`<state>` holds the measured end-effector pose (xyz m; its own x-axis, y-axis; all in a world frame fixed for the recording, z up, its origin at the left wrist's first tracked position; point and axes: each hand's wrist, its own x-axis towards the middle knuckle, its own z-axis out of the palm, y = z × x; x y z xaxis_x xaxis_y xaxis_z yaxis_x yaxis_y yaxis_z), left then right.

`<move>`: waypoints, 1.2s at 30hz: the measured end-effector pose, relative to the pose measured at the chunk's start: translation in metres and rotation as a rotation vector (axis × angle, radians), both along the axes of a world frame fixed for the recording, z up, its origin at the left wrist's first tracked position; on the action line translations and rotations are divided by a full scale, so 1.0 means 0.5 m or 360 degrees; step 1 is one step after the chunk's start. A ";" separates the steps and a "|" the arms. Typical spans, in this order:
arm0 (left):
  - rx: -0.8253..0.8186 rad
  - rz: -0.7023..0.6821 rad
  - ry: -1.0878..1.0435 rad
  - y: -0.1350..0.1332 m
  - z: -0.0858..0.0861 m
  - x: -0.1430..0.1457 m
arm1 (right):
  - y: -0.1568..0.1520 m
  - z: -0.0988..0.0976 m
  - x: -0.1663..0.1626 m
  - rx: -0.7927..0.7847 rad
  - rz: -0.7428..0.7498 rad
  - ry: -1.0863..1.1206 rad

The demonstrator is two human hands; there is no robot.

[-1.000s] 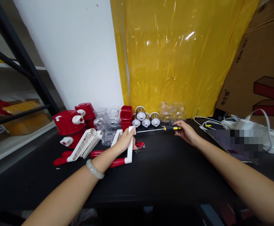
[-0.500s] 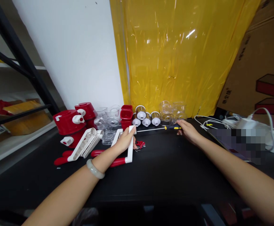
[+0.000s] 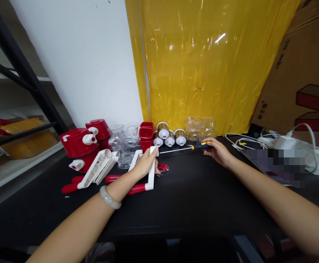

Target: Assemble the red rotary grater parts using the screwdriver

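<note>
My left hand (image 3: 145, 165) is closed around a white crank handle (image 3: 151, 179) with a red grip, its long arm pointing away from me. A screwdriver (image 3: 200, 146) with a black and yellow handle lies level across the table, its shaft reaching left to the upper end of the crank handle. My right hand (image 3: 216, 151) grips the screwdriver by the handle's rear end. Whether the tip sits in a screw I cannot tell. Small red parts (image 3: 163, 167) and loose screws lie just right of my left fingers. Another crank handle (image 3: 135, 159) lies partly hidden behind my left wrist.
Red housings (image 3: 78, 143) and white crank arms (image 3: 100, 166) stand at left. Clear plastic cups (image 3: 126, 140), red hoppers (image 3: 146, 133) and metal grater drums (image 3: 180, 137) line the back. White cables (image 3: 240, 140) and a device (image 3: 269, 164) lie at right.
The screwdriver handle has turned, showing more yellow on top, and my right fingers have shifted on it. My left hand and the crank handle hold almost the same place.
</note>
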<state>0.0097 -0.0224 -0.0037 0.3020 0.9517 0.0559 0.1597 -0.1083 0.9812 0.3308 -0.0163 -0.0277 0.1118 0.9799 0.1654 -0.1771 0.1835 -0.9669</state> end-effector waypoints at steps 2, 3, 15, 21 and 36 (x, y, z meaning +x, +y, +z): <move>0.0003 -0.0011 0.0004 -0.001 0.002 0.001 | 0.006 -0.004 0.003 -0.0001 -0.0061 -0.0102; 0.0004 -0.0016 0.0005 -0.002 0.003 0.001 | 0.010 -0.006 0.006 -0.0014 -0.0100 -0.0181; 0.0015 -0.0026 0.0002 0.001 0.000 0.001 | 0.011 -0.009 0.011 0.0115 -0.0173 -0.0286; 0.0010 -0.0025 0.0000 0.001 0.000 0.002 | 0.000 0.001 0.001 -0.0010 -0.0141 -0.0018; -0.0008 -0.0029 0.0019 0.002 0.000 0.000 | 0.015 -0.010 0.018 0.0125 -0.0243 -0.0461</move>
<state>0.0099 -0.0213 -0.0038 0.3199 0.9463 0.0473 0.1695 -0.1063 0.9798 0.3397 -0.0088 -0.0329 0.1937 0.9384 0.2861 0.1384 0.2626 -0.9549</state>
